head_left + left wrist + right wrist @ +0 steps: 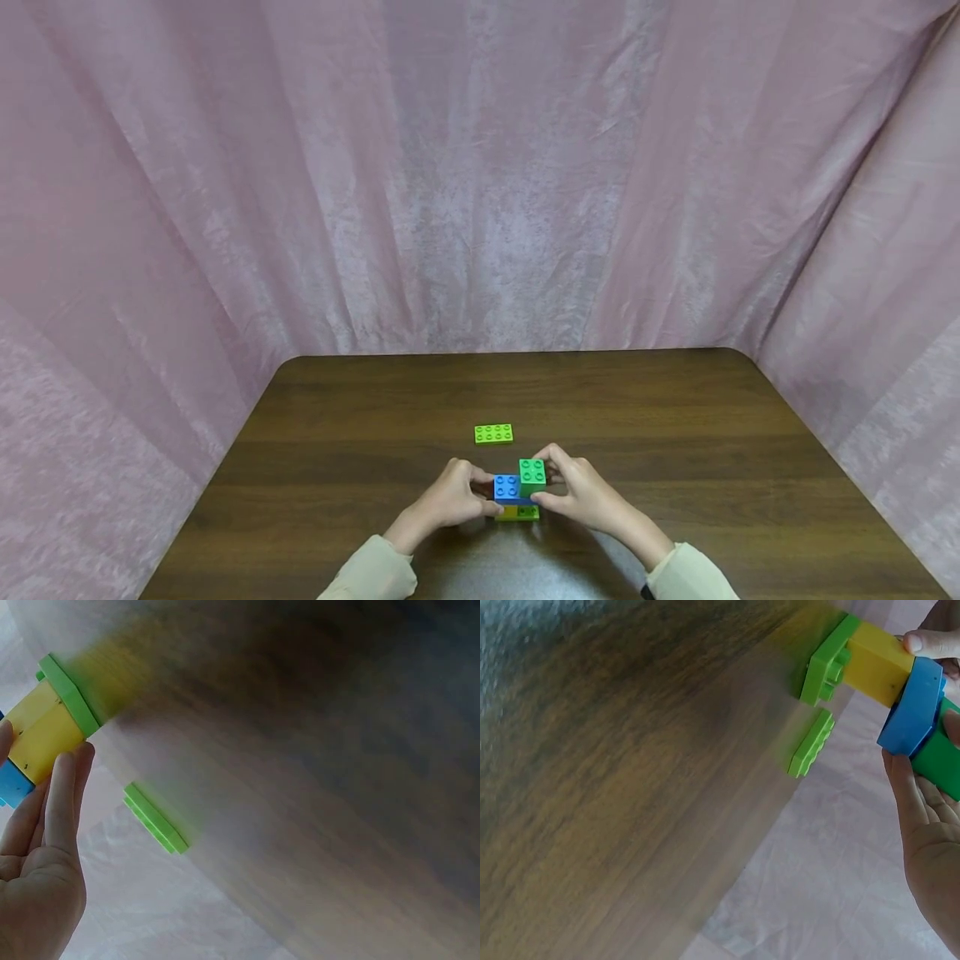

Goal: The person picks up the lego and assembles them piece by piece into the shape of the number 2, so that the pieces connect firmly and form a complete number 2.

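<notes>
A small brick tower stands on the table: a light-green base plate point(528, 515) with studs, yellow bricks point(56, 742) above its left part, a blue brick point(506, 486) across them, and a green brick point(532, 475) over the blue brick's right half. My left hand point(450, 496) holds the tower from the left, thumb in front and fingers behind, against the yellow part just under the blue brick. From the right, my right hand point(581, 493) pinches the green brick between thumb and fingers. Whether the green brick is fully pressed down cannot be told.
A second light-green studded plate point(493, 433) lies flat on the brown wooden table point(360, 417), a short way behind the tower. Pink curtains point(480, 175) hang around the back and sides of the table.
</notes>
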`<action>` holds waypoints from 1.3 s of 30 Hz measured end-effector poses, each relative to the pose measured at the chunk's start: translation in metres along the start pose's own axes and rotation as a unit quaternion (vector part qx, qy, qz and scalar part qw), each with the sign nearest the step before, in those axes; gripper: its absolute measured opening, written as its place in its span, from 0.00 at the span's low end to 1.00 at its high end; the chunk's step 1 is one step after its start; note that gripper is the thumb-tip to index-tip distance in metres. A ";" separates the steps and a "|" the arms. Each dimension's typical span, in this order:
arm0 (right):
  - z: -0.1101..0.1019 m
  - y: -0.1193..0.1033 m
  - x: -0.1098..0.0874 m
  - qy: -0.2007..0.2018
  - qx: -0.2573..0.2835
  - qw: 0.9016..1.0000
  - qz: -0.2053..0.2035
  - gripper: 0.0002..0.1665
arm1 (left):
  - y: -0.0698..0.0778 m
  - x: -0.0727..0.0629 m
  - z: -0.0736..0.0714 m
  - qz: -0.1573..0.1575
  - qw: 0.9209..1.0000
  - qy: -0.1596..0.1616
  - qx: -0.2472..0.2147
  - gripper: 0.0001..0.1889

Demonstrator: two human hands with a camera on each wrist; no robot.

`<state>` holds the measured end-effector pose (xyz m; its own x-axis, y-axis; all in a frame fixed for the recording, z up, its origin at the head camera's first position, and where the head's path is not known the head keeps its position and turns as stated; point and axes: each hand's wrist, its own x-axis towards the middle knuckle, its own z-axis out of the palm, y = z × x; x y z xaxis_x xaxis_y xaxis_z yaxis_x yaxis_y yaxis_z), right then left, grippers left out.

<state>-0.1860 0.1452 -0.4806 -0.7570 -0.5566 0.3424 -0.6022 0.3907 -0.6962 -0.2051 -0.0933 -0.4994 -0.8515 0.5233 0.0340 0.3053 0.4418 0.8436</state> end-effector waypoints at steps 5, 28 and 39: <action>0.000 0.000 -0.001 0.002 0.003 1.000 0.000 0.19 | -0.001 0.000 0.001 0.007 1.000 0.002 -0.001 0.14; -0.008 -0.007 0.007 -0.033 -0.056 0.998 0.025 0.18 | 0.000 0.001 0.002 0.010 1.000 -0.004 -0.022 0.15; -0.009 -0.009 0.010 -0.037 -0.060 0.997 0.031 0.18 | -0.002 0.001 0.000 0.011 1.000 -0.007 -0.024 0.16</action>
<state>-0.1899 0.1427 -0.4652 -0.7752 -0.5796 0.2513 -0.5850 0.5085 -0.6319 -0.2068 -0.0932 -0.5007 -0.8389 0.5422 0.0463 0.3028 0.3943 0.8677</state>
